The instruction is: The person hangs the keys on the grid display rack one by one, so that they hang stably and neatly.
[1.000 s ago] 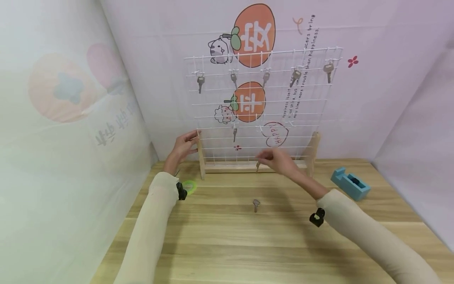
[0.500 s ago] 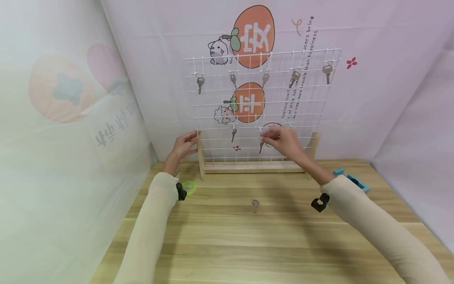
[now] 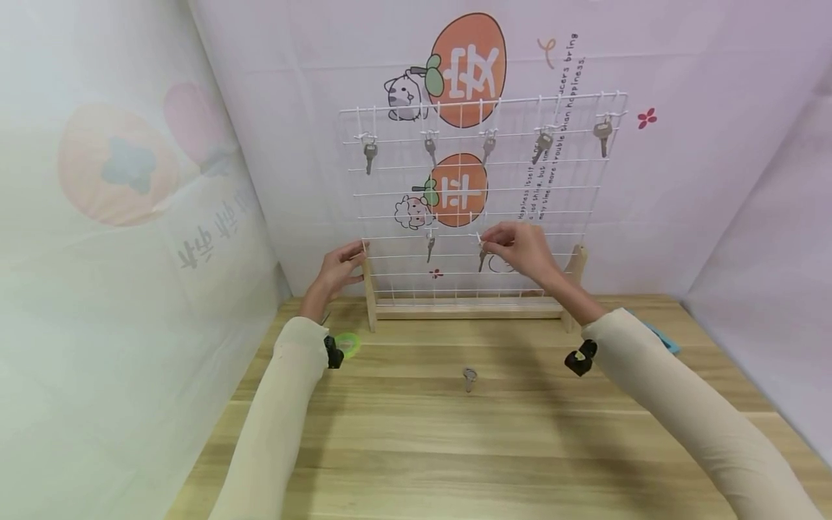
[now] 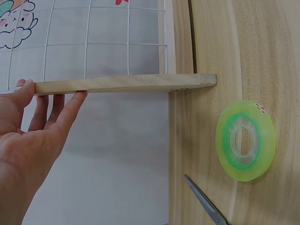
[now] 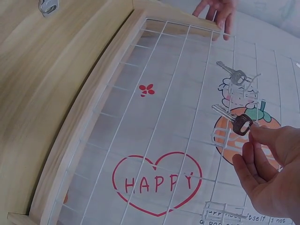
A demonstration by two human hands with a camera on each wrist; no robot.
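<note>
My right hand [image 3: 522, 249] pinches a key [image 5: 242, 124] by its head or ring, with the blade hanging down, close to a white hook [image 3: 479, 238] on the lower part of the wire grid rack [image 3: 416, 272]. Whether the key's ring is over the hook is hidden by the fingers. My left hand [image 4: 35, 136] grips the rack's wooden upright [image 4: 126, 83], thumb on one side and fingers on the other. Another key [image 3: 430, 248] hangs to the left on the same level. A loose key [image 3: 469, 378] lies on the table in front of the rack.
Several keys hang along the upper row, one key [image 3: 370, 155] at its left end. Beside the left upright lie a roll of green tape [image 4: 246, 140] and scissors [image 4: 205, 199], partly in view. A blue tape dispenser [image 3: 666, 338] sits at the right, mostly behind my sleeve.
My right hand has lifted the key from near the rack's wooden base up to the lower hook. My left hand stays on the upright.
</note>
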